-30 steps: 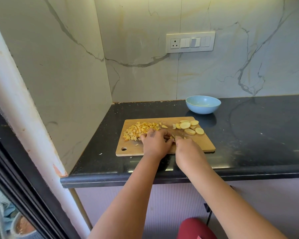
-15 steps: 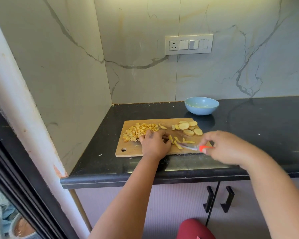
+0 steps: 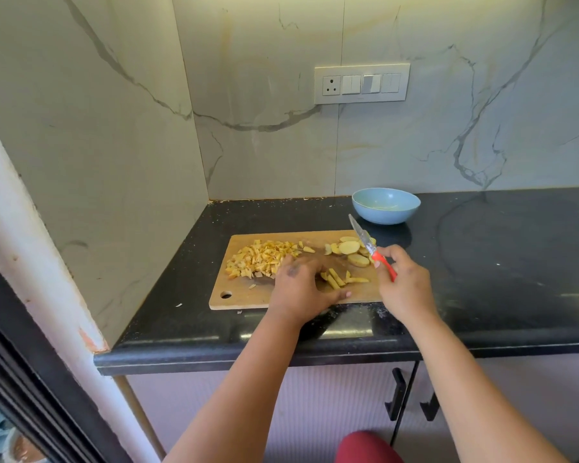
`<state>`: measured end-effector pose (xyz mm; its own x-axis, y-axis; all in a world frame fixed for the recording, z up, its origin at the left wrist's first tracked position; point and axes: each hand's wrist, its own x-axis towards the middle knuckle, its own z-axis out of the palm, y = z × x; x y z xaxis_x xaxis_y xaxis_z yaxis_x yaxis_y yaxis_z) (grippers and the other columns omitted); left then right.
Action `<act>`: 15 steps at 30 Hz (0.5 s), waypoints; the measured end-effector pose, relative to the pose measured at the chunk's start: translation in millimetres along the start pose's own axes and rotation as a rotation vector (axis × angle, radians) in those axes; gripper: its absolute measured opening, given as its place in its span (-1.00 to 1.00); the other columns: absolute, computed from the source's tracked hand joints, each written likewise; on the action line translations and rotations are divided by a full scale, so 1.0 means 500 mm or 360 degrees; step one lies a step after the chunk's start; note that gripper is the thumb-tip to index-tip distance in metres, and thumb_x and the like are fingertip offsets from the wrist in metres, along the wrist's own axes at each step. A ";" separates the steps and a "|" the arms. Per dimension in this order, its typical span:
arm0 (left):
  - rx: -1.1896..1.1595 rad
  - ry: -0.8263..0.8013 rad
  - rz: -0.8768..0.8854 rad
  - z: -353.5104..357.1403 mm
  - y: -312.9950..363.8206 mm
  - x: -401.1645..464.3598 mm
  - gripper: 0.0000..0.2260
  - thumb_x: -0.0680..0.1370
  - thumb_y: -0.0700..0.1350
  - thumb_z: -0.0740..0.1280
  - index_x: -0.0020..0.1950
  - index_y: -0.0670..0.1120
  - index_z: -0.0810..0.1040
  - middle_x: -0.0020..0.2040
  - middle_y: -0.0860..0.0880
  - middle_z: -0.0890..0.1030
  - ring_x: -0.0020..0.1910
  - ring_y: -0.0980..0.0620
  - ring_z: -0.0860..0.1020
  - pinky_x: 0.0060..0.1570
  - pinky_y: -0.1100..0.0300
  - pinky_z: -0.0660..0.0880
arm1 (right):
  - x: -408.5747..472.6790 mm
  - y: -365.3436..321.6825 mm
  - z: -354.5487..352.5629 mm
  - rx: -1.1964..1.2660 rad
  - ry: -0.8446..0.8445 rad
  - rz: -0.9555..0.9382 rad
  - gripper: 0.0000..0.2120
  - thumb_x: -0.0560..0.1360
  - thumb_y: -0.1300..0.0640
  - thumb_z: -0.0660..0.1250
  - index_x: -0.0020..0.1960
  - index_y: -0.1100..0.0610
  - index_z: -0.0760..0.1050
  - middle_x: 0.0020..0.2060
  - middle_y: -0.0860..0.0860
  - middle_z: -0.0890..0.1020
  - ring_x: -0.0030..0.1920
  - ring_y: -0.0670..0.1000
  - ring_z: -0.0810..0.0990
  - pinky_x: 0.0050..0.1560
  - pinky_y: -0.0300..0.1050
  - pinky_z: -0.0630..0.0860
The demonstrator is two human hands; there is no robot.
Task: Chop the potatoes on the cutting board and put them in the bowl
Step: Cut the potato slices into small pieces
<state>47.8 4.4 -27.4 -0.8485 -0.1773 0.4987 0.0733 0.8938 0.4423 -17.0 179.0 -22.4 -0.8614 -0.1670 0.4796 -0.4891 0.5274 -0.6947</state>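
Black countertop (image 3: pixel 482 279) carries the cutting board (image 3: pixel 248 295) under both our hands. Our right hand (image 3: pixel 403 285) has just picked up the knife (image 3: pixel 368 245), blade raised, while our left hand (image 3: pixel 298 285) rests curled beside the potato strips (image 3: pixel 336 280). Dicing can resume; the bowl (image 3: pixel 385 206), beyond the knife, waits unfilled.

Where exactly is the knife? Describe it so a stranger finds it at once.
Start at the black counter and find the wooden board. At its right end the right hand grips the knife, blade pointing up toward the blue bowl. Its red handle is the only red thing there.
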 end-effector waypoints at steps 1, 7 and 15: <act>0.0006 -0.0003 -0.0020 0.001 -0.003 0.002 -0.61 0.42 0.23 0.46 0.10 0.01 0.62 0.07 0.07 0.64 0.13 0.06 0.54 0.50 0.08 0.06 | -0.002 0.005 0.008 0.0009 0.0029 -0.0044 -0.90 0.59 0.15 0.26 0.10 0.06 0.50 -0.19 0.02 0.62 -0.24 0.00 0.56 -0.27 -0.14 0.41; 0.0072 -0.0050 -0.0153 0.004 0.001 0.012 -0.67 0.52 0.13 0.40 0.15 -0.06 0.61 0.06 -0.01 0.65 0.08 0.02 0.55 0.49 0.09 0.11 | -0.001 0.015 0.015 -0.0029 0.0050 -0.0170 -0.88 0.60 0.14 0.25 0.12 0.04 0.49 -0.36 -0.07 0.50 -0.40 -0.12 0.45 -0.47 -0.35 0.29; 0.0290 -0.0113 -0.0014 0.013 0.021 0.039 -0.62 0.53 0.31 0.23 0.19 0.14 0.60 0.29 0.08 0.55 0.32 -0.06 0.38 0.27 -0.02 0.26 | 0.008 0.030 0.016 0.0164 0.0143 -0.0060 -0.91 0.59 0.15 0.27 0.06 0.01 0.52 -0.42 -0.02 0.51 -0.41 -0.03 0.43 -0.42 -0.32 0.33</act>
<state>28.7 13.1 -18.0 -0.8840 -0.1618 0.4386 -0.0253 0.9533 0.3008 -29.0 179.6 -35.4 -0.8287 -0.1076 0.5492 -0.5363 0.4331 -0.7244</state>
